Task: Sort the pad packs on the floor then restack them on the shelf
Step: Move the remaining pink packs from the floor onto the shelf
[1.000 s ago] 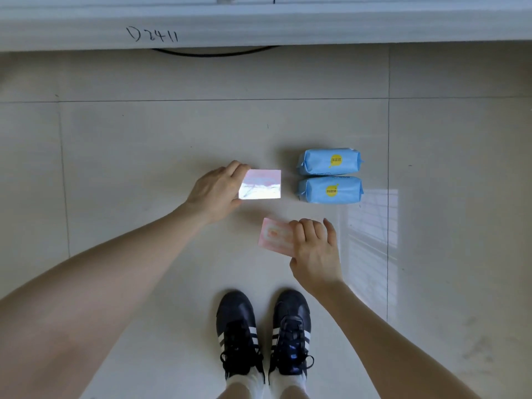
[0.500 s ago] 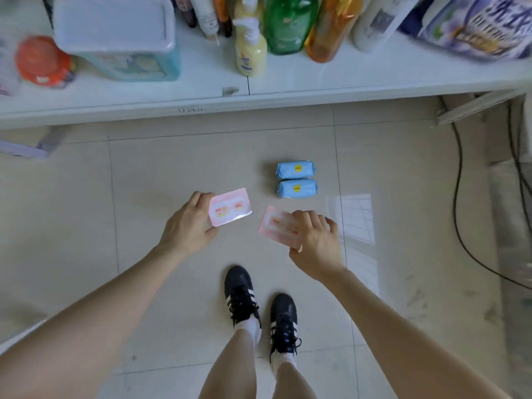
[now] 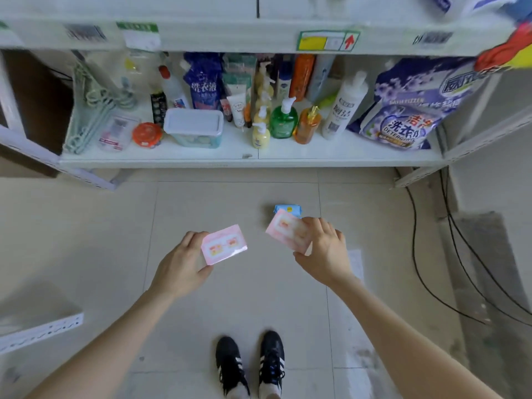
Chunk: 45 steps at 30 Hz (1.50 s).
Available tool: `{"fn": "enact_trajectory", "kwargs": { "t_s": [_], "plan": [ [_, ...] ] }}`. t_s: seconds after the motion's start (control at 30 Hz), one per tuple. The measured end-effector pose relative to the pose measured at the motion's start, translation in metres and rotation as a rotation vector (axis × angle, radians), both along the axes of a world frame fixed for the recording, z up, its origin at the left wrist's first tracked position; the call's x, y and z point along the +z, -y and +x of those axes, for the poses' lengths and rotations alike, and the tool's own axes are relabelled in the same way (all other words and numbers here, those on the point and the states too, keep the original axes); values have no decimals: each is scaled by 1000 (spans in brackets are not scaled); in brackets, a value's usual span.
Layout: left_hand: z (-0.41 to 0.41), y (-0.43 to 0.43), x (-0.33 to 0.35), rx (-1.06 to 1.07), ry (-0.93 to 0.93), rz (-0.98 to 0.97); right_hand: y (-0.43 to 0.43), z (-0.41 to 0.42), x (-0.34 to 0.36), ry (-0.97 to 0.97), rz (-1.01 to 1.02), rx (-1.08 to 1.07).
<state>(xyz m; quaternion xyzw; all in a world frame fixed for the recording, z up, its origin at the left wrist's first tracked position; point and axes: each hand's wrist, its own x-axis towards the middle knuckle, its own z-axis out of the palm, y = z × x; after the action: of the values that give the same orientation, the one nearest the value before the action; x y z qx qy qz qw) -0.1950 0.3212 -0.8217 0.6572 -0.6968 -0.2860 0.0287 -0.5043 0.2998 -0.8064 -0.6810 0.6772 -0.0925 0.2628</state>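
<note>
Head view, looking down: the left hand (image 3: 181, 266) holds a pink pad pack (image 3: 224, 247), fingers clamped on its short edge. The right hand (image 3: 325, 251) grips a second pink pack (image 3: 289, 233) likewise. Both are off the floor (image 3: 86, 240), facing the shelf (image 3: 316, 155), probably matched for restacking. A blue pack (image 3: 288, 209) lies on the floor, partly hidden.

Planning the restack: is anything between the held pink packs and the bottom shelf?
Nothing visible stands between the pink packs and the shelf: only floor, with a blue pack lying on it. But bottles and a tub crowd the shelf, leaving its front strip bare.
</note>
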Motion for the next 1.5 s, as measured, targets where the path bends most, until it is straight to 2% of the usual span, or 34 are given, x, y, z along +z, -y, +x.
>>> {"fn": "enact_trajectory", "kwargs": {
  "t_s": [0.17, 0.4, 0.77, 1.0, 1.27, 1.5],
  "plan": [
    [11, -3, 75, -70, -23, -102, 0, 8, 70, 48, -65, 3],
    [34, 1, 182, -56, -47, -203, 0, 31, 171, 83, -194, 24],
    [92, -15, 384, 32, -201, -427, -13, 82, 355, 175, -475, 119],
    [131, -26, 507, 101, -233, -563, -15, 117, 473, 278, -561, 200],
    [161, -25, 609, 136, -314, -647, 2, 133, 561, 346, -649, 250],
    [166, 20, 688, 115, -361, -704, 50, 130, 629, 392, -675, 295]
  ]
}}
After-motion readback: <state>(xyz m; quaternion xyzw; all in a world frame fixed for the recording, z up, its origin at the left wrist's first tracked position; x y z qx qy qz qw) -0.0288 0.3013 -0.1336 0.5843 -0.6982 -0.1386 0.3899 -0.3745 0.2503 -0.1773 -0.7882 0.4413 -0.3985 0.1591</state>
